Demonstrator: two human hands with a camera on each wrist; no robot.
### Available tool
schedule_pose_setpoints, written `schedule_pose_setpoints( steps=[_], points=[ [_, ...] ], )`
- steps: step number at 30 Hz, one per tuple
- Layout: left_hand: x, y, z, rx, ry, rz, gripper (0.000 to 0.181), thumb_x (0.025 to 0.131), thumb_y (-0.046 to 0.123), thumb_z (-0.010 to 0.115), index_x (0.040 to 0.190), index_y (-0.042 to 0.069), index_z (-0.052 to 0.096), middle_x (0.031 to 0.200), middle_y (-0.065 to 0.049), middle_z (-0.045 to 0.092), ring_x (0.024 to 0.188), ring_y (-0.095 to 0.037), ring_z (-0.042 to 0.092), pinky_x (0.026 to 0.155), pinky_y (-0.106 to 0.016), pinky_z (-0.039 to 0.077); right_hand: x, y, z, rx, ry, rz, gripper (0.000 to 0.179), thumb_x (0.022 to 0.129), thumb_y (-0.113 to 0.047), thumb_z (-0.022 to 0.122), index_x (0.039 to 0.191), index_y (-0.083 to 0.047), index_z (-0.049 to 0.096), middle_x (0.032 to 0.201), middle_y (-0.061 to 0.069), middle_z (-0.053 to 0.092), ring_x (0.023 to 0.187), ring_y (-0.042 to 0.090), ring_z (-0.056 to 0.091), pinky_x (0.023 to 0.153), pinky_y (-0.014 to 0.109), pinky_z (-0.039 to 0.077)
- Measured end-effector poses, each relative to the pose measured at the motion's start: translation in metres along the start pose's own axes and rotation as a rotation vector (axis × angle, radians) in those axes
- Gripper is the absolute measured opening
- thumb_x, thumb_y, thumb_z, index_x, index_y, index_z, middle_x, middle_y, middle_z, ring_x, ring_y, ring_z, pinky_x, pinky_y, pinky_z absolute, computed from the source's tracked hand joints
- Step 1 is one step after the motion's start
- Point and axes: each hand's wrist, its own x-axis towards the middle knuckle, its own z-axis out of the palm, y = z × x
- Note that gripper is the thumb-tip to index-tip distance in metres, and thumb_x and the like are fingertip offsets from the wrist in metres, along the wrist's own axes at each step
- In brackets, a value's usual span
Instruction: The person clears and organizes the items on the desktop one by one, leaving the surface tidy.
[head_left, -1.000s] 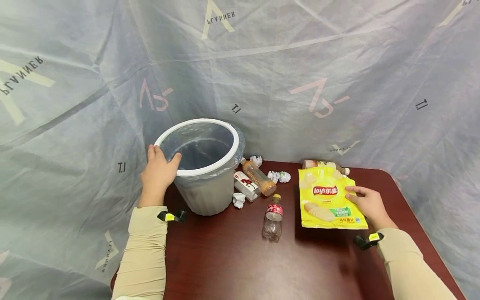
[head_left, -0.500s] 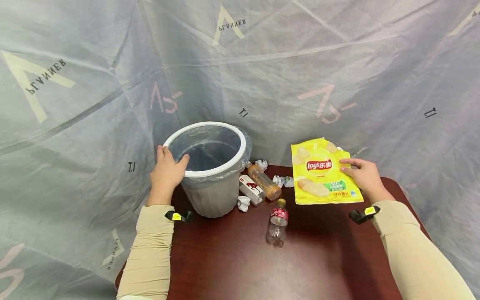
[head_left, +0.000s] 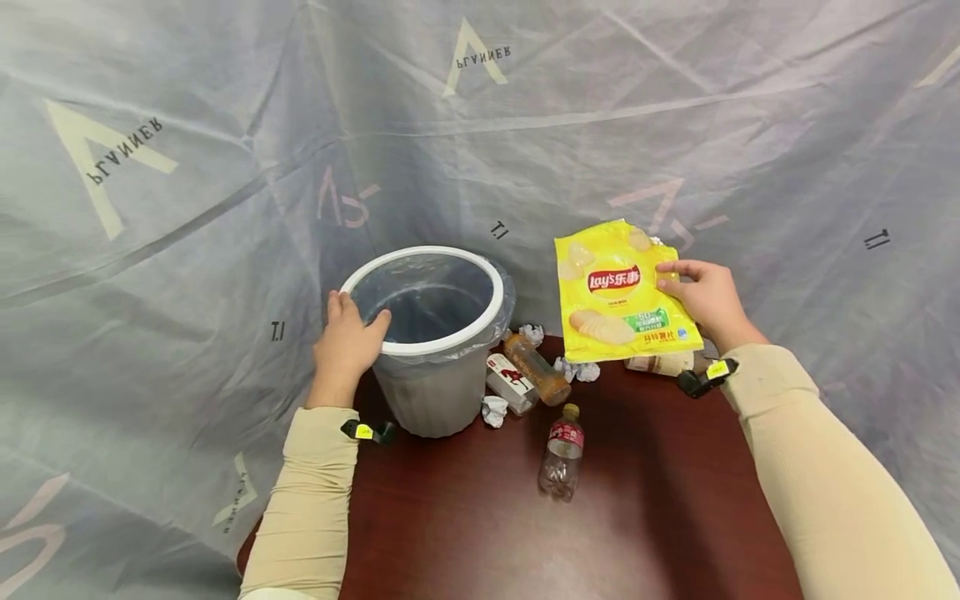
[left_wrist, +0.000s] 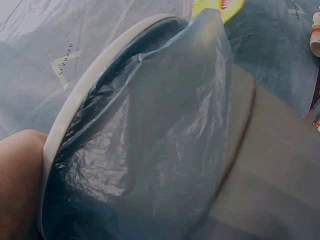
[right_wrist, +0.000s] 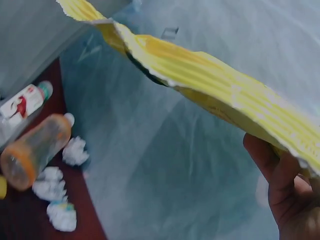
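My left hand (head_left: pixel 347 346) grips the near left rim of a grey trash bin (head_left: pixel 435 396), thumb over the white edge. A translucent liner lines the bin; in the left wrist view, the liner (left_wrist: pixel 150 140) hangs down over its outside. My right hand (head_left: pixel 708 302) pinches a yellow Lay's chip bag (head_left: pixel 615 292) by its right edge, printed front facing me. The bag is raised above the table, to the right of the bin. In the right wrist view, the chip bag (right_wrist: pixel 215 85) is seen edge-on, with the right hand's fingers (right_wrist: pixel 287 170) bent at it.
On the dark red table (head_left: pixel 480 517) lie a red-labelled bottle (head_left: pixel 561 458), an orange-tinted bottle (head_left: pixel 536 367), a white-labelled bottle (head_left: pixel 512 383), another bottle (head_left: pixel 662 363) and several crumpled papers (head_left: pixel 495 411). A grey sheet (head_left: pixel 420 167) hangs behind.
My right hand has lifted the chip bag up and to the left, toward the bin, uncovering the bottle at the back right. The left hand stays on the rim as the head view shifts slightly.
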Motion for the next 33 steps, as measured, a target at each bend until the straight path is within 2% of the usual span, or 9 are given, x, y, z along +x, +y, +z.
schedule_pose_setpoints(
  steps=[7, 13, 17, 25, 33],
  points=[
    [0.002, 0.000, 0.002, 0.006, 0.020, 0.006, 0.093, 0.102, 0.058, 0.038, 0.160, -0.002, -0.002, 0.168, -0.020, -0.011, 0.143, -0.051, 0.032, 0.102, -0.075, 0.032, 0.014, -0.043, 0.015, 0.040, 0.006, -0.034, 0.040, 0.098, -0.029, 0.069, 0.134, -0.012, 0.064, 0.104, 0.004, 0.067, 0.071, 0.016, 0.074, 0.064, 0.035, 0.061],
    [0.004, 0.000, 0.005, 0.002, 0.033, 0.008, 0.091, 0.102, 0.056, 0.040, 0.161, -0.002, 0.000, 0.168, -0.020, -0.008, 0.143, -0.050, 0.033, 0.102, -0.075, 0.031, 0.024, -0.073, 0.028, 0.100, 0.002, -0.047, 0.036, 0.098, -0.024, 0.069, 0.132, -0.011, 0.066, 0.110, 0.006, 0.065, 0.072, 0.014, 0.074, 0.063, 0.033, 0.061],
    [0.003, 0.000, 0.006, -0.005, 0.038, 0.003, 0.091, 0.101, 0.055, 0.040, 0.161, -0.001, 0.001, 0.169, -0.019, -0.006, 0.143, -0.049, 0.033, 0.103, -0.074, 0.032, 0.029, -0.092, 0.040, 0.130, -0.001, -0.062, 0.033, 0.098, -0.020, 0.069, 0.129, -0.009, 0.067, 0.107, 0.006, 0.066, 0.071, 0.014, 0.074, 0.063, 0.031, 0.061],
    [0.002, 0.002, 0.007, -0.002, 0.046, 0.002, 0.090, 0.102, 0.055, 0.040, 0.161, -0.002, 0.003, 0.169, -0.019, -0.005, 0.144, -0.048, 0.032, 0.103, -0.072, 0.035, 0.036, -0.125, 0.076, 0.140, -0.013, -0.099, 0.026, 0.098, -0.013, 0.067, 0.123, -0.005, 0.070, 0.107, 0.011, 0.066, 0.071, 0.015, 0.073, 0.063, 0.029, 0.060],
    [0.001, 0.002, 0.008, -0.003, 0.050, 0.000, 0.089, 0.102, 0.055, 0.038, 0.161, 0.000, 0.002, 0.169, -0.017, -0.007, 0.142, -0.049, 0.035, 0.103, -0.071, 0.035, 0.036, -0.143, 0.121, 0.058, -0.023, -0.190, 0.020, 0.099, -0.009, 0.063, 0.116, -0.004, 0.073, 0.115, 0.015, 0.067, 0.079, 0.019, 0.072, 0.067, 0.027, 0.060]
  ],
)
